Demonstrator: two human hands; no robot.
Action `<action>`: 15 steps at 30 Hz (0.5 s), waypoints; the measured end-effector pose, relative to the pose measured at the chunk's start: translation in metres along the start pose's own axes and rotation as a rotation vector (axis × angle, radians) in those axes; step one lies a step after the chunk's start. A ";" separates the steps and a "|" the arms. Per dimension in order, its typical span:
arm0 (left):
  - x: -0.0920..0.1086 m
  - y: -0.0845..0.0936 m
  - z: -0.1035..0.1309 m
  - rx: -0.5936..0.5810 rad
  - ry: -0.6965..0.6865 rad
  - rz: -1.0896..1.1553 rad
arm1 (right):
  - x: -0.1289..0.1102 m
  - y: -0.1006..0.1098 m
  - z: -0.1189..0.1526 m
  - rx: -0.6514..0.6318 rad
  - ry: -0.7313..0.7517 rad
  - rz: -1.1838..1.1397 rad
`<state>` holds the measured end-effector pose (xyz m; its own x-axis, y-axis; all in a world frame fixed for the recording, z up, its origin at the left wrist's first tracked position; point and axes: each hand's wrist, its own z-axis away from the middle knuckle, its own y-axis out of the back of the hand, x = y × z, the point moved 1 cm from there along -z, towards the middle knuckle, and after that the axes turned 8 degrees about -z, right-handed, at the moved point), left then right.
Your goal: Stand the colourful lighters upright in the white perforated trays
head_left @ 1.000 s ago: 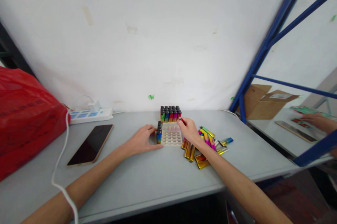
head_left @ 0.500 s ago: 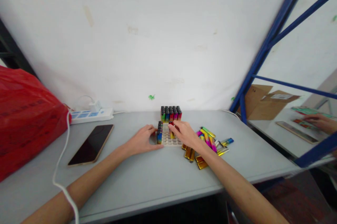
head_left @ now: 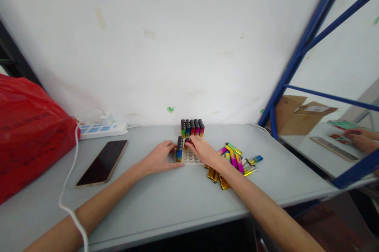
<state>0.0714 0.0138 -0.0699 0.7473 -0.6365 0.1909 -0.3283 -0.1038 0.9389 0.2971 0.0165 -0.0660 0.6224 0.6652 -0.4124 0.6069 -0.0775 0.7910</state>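
My right hand (head_left: 203, 151) pinches a lighter (head_left: 187, 141) with a dark red top over the white tray (head_left: 192, 160), which has rows of small holes. Just left of it, a row of lighters (head_left: 179, 153) stands upright along the tray's left side. My left hand (head_left: 161, 157) grips the tray's left edge, its thumb at the front corner and its fingers beside that row. Right of the tray lies a loose pile of shiny multicoloured lighters (head_left: 237, 159), partly behind my right forearm. Behind the tray stands an upright block of lighters (head_left: 192, 128) with black tops.
A phone (head_left: 102, 163) lies on the left of the grey table (head_left: 166, 208). Behind it are a white power strip (head_left: 115, 129) and a red bag (head_left: 32, 133). A white cable (head_left: 69, 181) crosses my left forearm. Beyond the blue frame (head_left: 278, 82), another person's hands (head_left: 359, 137) and a cardboard box (head_left: 302, 115) show.
My right hand has moved slightly left with the lighter, bringing it close to the standing row. My left hand has stayed in place.
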 end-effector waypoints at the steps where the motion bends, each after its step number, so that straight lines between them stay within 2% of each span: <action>1: 0.000 0.000 0.000 -0.002 -0.002 -0.004 | 0.000 -0.001 0.000 -0.005 0.006 0.008; 11: -0.001 0.001 -0.001 0.006 0.002 0.021 | 0.010 -0.009 -0.006 -0.027 -0.019 0.088; 15: -0.001 0.000 -0.001 0.004 -0.002 0.025 | 0.006 -0.003 -0.003 -0.048 -0.011 0.125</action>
<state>0.0708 0.0152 -0.0696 0.7376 -0.6406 0.2134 -0.3488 -0.0908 0.9328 0.2975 0.0233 -0.0697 0.6972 0.6443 -0.3143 0.5004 -0.1235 0.8569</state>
